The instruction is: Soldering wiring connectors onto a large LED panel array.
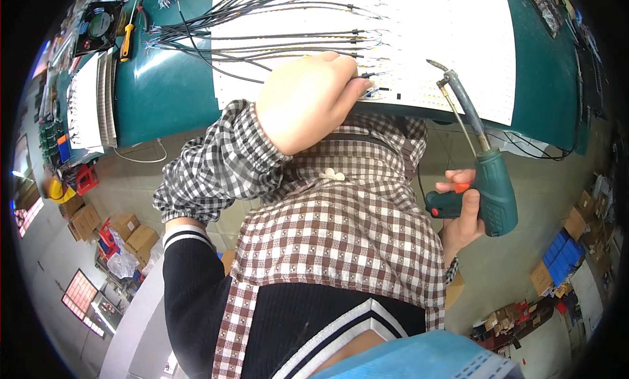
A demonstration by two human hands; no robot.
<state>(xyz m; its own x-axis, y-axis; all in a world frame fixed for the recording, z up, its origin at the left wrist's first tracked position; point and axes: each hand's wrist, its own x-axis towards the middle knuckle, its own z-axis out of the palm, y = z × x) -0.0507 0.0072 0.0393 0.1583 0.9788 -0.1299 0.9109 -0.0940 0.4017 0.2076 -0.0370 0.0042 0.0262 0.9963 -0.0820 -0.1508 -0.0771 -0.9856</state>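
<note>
My left hand [308, 100] is closed at the near edge of a white sheet [452, 25], thumb and forefinger pinching a black cable [363, 76] close to its stripped end. Several similar black cables [282, 37] lie in rows across the sheet, their thin coloured wire ends pointing right. To the right, in front of the table, my right hand [458, 231] is wrapped round the handle of a green soldering gun [496, 192]. Its metal tip [432, 63] hovers over or rests on the sheet, apart from the cables; which one I cannot tell.
The green tabletop [157, 103] carries a yellow-handled screwdriver [128, 43], a black fan [99, 26] and a stack of white sheets [92, 107] at left. A black cord [550, 157] hangs by the right table edge. Cardboard boxes [134, 235] stand on the floor.
</note>
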